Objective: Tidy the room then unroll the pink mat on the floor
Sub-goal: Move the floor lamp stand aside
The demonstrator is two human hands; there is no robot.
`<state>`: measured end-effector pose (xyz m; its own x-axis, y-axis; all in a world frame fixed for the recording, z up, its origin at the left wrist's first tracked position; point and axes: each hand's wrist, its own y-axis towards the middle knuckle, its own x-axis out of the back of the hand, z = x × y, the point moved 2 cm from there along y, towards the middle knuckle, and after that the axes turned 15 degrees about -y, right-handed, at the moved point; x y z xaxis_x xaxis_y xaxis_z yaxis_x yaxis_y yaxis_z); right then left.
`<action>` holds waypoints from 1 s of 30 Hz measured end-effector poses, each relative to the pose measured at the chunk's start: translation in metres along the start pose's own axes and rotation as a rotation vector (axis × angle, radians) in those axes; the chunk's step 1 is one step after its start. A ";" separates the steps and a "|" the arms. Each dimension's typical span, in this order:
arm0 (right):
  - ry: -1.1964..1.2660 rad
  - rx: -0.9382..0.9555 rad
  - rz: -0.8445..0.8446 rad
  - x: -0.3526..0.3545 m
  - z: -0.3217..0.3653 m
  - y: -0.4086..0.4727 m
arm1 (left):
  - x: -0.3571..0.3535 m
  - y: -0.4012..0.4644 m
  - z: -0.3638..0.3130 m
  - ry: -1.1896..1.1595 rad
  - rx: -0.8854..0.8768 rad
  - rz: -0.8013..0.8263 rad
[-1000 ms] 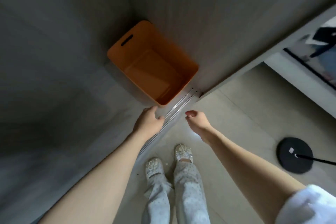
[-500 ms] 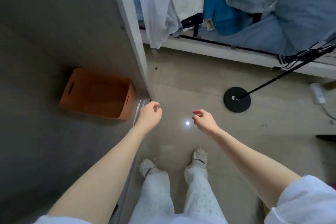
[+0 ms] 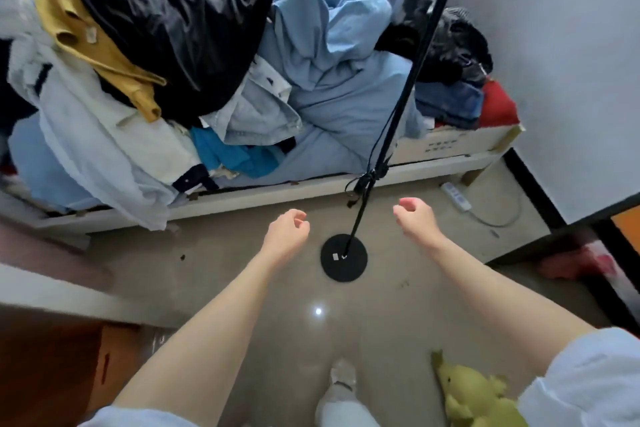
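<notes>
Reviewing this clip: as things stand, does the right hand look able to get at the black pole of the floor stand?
Probably yes. The right hand is empty, loosely curled, and hangs just right of the black pole, with only bare floor showing between them. Depth is hard to judge from this one view.

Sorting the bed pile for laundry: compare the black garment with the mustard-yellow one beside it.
The black garment is larger, heaped on top of the pile; the mustard-yellow garment is smaller and partly tucked beneath it. The black looks smooth with a slight sheen; the yellow looks matte. Both lie crumpled, unfolded.
</notes>
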<state>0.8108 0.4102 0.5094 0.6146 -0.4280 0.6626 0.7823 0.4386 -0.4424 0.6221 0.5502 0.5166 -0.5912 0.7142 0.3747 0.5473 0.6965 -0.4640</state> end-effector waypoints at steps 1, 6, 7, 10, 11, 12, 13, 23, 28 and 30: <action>0.027 0.010 -0.031 0.019 0.009 0.008 | -0.010 0.010 -0.020 0.014 -0.030 0.013; 0.170 0.191 -0.106 0.071 0.075 0.042 | -0.028 0.053 -0.085 0.060 -0.146 0.030; 0.195 0.238 -0.113 0.079 0.093 0.053 | -0.028 0.062 -0.097 0.070 -0.163 0.042; 0.265 0.344 -0.123 0.098 0.144 0.078 | -0.021 0.086 -0.126 0.102 -0.208 0.072; 0.264 0.362 -0.142 0.103 0.158 0.085 | -0.018 0.094 -0.134 0.099 -0.219 0.077; 0.268 0.362 -0.177 0.107 0.172 0.093 | -0.013 0.105 -0.145 0.098 -0.234 0.082; 0.283 0.346 -0.197 0.106 0.179 0.100 | -0.009 0.113 -0.152 0.096 -0.246 0.087; 0.430 0.094 -0.448 0.135 0.194 0.144 | -0.054 0.172 -0.215 0.054 -0.299 0.410; 0.518 0.111 -0.558 0.211 0.208 0.152 | -0.122 0.183 -0.262 0.001 -0.366 0.593; 0.502 0.147 -0.604 0.247 0.215 0.154 | -0.156 0.184 -0.296 -0.052 -0.406 0.613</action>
<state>1.0618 0.5420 0.7352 0.0880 -0.9141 0.3958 0.9947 0.1018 0.0138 0.9904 0.5872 0.6100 -0.1307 0.9863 0.1003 0.9589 0.1514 -0.2400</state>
